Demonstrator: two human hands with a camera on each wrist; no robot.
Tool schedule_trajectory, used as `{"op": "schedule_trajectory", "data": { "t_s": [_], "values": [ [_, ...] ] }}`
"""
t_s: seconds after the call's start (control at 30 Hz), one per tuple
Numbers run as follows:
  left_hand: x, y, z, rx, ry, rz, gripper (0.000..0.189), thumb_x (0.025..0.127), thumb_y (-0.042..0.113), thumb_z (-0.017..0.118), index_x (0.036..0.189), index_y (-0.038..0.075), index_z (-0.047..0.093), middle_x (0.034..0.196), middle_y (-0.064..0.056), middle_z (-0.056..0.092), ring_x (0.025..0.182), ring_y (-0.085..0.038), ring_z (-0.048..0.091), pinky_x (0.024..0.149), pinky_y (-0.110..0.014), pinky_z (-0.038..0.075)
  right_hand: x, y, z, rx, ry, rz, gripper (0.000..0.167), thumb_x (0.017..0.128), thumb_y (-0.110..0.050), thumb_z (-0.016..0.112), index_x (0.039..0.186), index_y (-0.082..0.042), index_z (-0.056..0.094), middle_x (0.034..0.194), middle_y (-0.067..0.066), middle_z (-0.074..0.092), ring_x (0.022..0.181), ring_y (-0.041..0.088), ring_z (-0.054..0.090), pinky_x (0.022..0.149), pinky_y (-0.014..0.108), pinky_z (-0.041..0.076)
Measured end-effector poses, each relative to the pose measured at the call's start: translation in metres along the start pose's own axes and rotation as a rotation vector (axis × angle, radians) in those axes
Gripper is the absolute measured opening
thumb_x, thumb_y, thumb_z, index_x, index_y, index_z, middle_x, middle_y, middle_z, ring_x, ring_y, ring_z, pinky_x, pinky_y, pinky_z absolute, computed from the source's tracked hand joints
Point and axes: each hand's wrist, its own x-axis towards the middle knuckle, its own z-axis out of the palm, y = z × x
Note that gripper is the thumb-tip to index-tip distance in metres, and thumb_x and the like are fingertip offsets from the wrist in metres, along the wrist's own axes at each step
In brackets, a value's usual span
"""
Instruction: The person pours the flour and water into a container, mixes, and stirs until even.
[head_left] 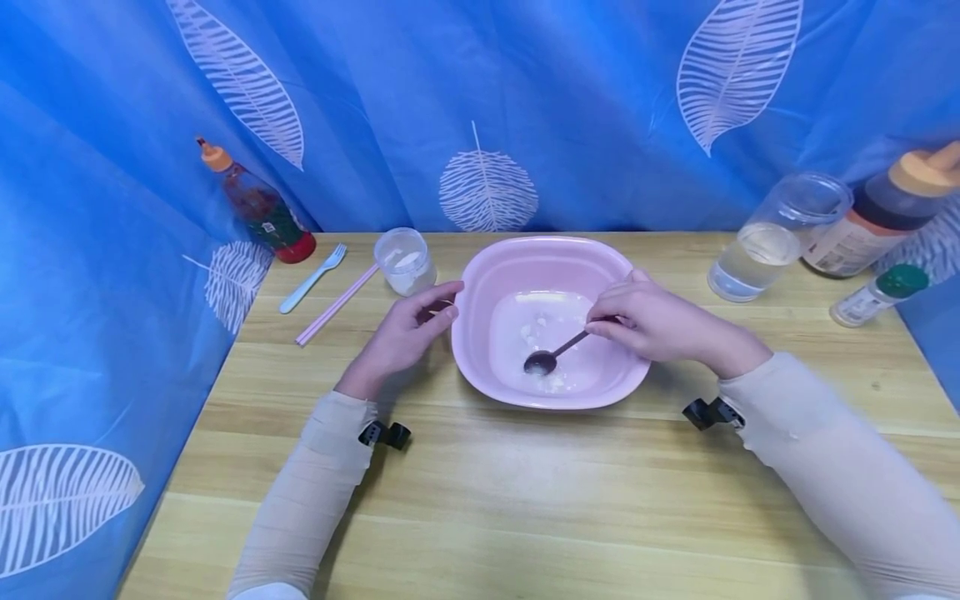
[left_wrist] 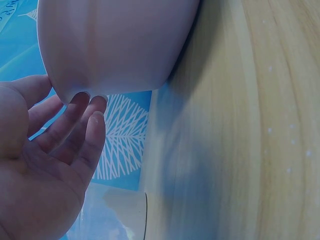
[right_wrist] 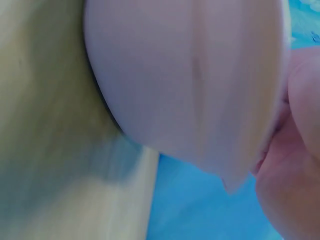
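A pink plastic basin (head_left: 551, 403) holds cloudy white material with small lumps on its floor. My right hand (head_left: 637, 317) is over its right rim and pinches the handle of a dark spoon (head_left: 540, 362), whose bowl rests low in the white material. My left hand (head_left: 408, 329) is at the left rim, its relaxed fingertips touching the outside. In the left wrist view those fingers (left_wrist: 95, 130) lie against the basin's outer wall (left_wrist: 115, 45). The right wrist view has the basin side (right_wrist: 165, 85) hiding the spoon, with part of the right hand (right_wrist: 295, 145) beside the rim.
Left of the basin are a jar of white powder (head_left: 405, 265), pink chopsticks (head_left: 337, 305), a light-blue fork (head_left: 311, 281) and a red sauce bottle (head_left: 262, 204). On the right stand a clear jug of water (head_left: 750, 258), a dark sauce bottle (head_left: 862, 221) and a green-capped shaker (head_left: 873, 300).
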Motion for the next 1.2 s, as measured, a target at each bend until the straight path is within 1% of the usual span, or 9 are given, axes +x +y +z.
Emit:
{"op": "schedule_trajectory", "data": {
  "t_s": [0.13, 0.23, 0.33, 0.43, 0.5, 0.63, 0.8, 0.97, 1.2],
  "values": [
    [0.000, 0.000, 0.001, -0.001, 0.001, -0.003, 0.047, 0.112, 0.025, 0.060, 0.158, 0.015, 0.056, 0.152, -0.011, 0.063, 0.134, -0.031, 0.063, 0.112, -0.053, 0.053, 0.007, -0.004, 0.008, -0.024, 0.027, 0.018, 0.008, 0.101, -0.010, 0.074, 0.102, -0.012, 0.082, 0.095, -0.001, 0.078, 0.096, 0.020, 0.071, 0.110, 0.056, 0.035],
    [0.000, -0.001, 0.001, 0.005, 0.002, -0.002, 0.047, 0.112, 0.025, 0.060, 0.158, 0.015, 0.056, 0.152, -0.010, 0.063, 0.134, -0.031, 0.063, 0.112, -0.052, 0.054, 0.010, -0.006, 0.008, -0.077, 0.066, 0.053, 0.008, 0.101, -0.010, 0.074, 0.102, -0.010, 0.082, 0.097, 0.003, 0.080, 0.096, 0.024, 0.073, 0.107, 0.057, 0.035],
    [-0.001, -0.001, 0.002, 0.009, 0.006, 0.002, 0.046, 0.112, 0.024, 0.060, 0.157, 0.015, 0.057, 0.151, -0.010, 0.064, 0.132, -0.030, 0.064, 0.110, -0.050, 0.054, 0.009, -0.005, 0.003, -0.134, 0.087, 0.116, 0.008, 0.102, -0.011, 0.074, 0.101, -0.010, 0.082, 0.097, 0.005, 0.080, 0.094, 0.025, 0.072, 0.096, 0.052, 0.035],
    [-0.002, -0.001, 0.002, 0.012, 0.012, 0.010, 0.046, 0.112, 0.023, 0.060, 0.157, 0.014, 0.057, 0.149, -0.010, 0.065, 0.130, -0.029, 0.064, 0.108, -0.048, 0.055, 0.004, -0.004, -0.006, -0.176, 0.088, 0.161, 0.008, 0.101, -0.012, 0.074, 0.101, -0.010, 0.082, 0.098, 0.006, 0.079, 0.095, 0.027, 0.071, 0.097, 0.055, 0.036],
    [-0.003, -0.001, 0.002, 0.013, 0.016, 0.015, 0.046, 0.112, 0.023, 0.060, 0.156, 0.014, 0.058, 0.149, -0.010, 0.065, 0.129, -0.030, 0.064, 0.107, -0.048, 0.055, 0.000, -0.002, -0.011, -0.182, 0.086, 0.157, 0.006, 0.100, -0.011, 0.076, 0.100, -0.010, 0.082, 0.096, 0.005, 0.079, 0.093, 0.026, 0.070, 0.093, 0.052, 0.035],
    [-0.005, -0.002, 0.002, 0.018, 0.026, 0.021, 0.046, 0.112, 0.022, 0.060, 0.156, 0.012, 0.058, 0.149, -0.012, 0.065, 0.129, -0.031, 0.064, 0.107, -0.049, 0.055, -0.007, 0.000, -0.016, -0.155, 0.079, 0.065, 0.006, 0.096, -0.008, 0.079, 0.095, -0.014, 0.082, 0.086, -0.005, 0.075, 0.084, 0.015, 0.065, 0.083, 0.039, 0.028],
    [-0.006, -0.002, 0.001, 0.025, 0.030, 0.029, 0.045, 0.112, 0.022, 0.060, 0.156, 0.012, 0.058, 0.150, -0.013, 0.063, 0.130, -0.033, 0.064, 0.108, -0.051, 0.054, -0.004, -0.003, -0.006, -0.079, 0.047, -0.005, 0.009, 0.096, -0.007, 0.078, 0.095, -0.016, 0.082, 0.086, -0.008, 0.072, 0.084, 0.011, 0.063, 0.086, 0.037, 0.031],
    [-0.006, -0.001, 0.003, 0.021, 0.032, 0.041, 0.045, 0.112, 0.021, 0.059, 0.156, 0.010, 0.058, 0.149, -0.014, 0.063, 0.130, -0.034, 0.065, 0.108, -0.050, 0.054, 0.007, -0.007, 0.008, -0.087, 0.063, 0.018, 0.007, 0.100, -0.009, 0.075, 0.099, -0.010, 0.082, 0.094, 0.003, 0.079, 0.094, 0.022, 0.073, 0.098, 0.049, 0.038],
    [-0.004, 0.001, 0.003, 0.025, 0.027, 0.041, 0.046, 0.112, 0.021, 0.058, 0.157, 0.011, 0.057, 0.150, -0.014, 0.063, 0.130, -0.033, 0.065, 0.106, -0.047, 0.055, 0.003, -0.003, -0.001, -0.163, 0.119, 0.108, 0.006, 0.099, -0.009, 0.076, 0.099, -0.008, 0.082, 0.095, 0.007, 0.080, 0.090, 0.026, 0.071, 0.085, 0.042, 0.030]
  ]
}}
